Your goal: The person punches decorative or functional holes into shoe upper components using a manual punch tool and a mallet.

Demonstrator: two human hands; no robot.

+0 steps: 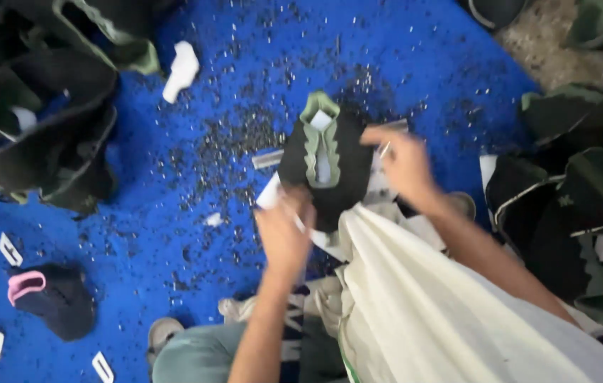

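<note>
Black fabric with a pale green trim makes up the shoe upper [326,167] held over the blue floor mat [174,191], near the middle of the view. Its long axis runs near to far, with the green-edged opening pointing to the far side and the near end dipping toward the cream cloth [429,305] draped over the person's lap.

Both hands flank it. The left hand [283,234] sits at the near-left corner, fingers curled around the lower edge together with a white paper slip [270,193]. The right hand [404,163] is at the far-right side, just beside the upper's edge, pinching something thin and pale between its fingertips; motion blur keeps me from telling what it is, or whether the fingers also touch the fabric. So the upper lies between the two hands, the left below it and the right level with its middle.

Dark specks litter the mat. A pile of black uppers [39,120] lies far left, another pile [578,198] right, and a pink-lined piece [49,298] near left.
</note>
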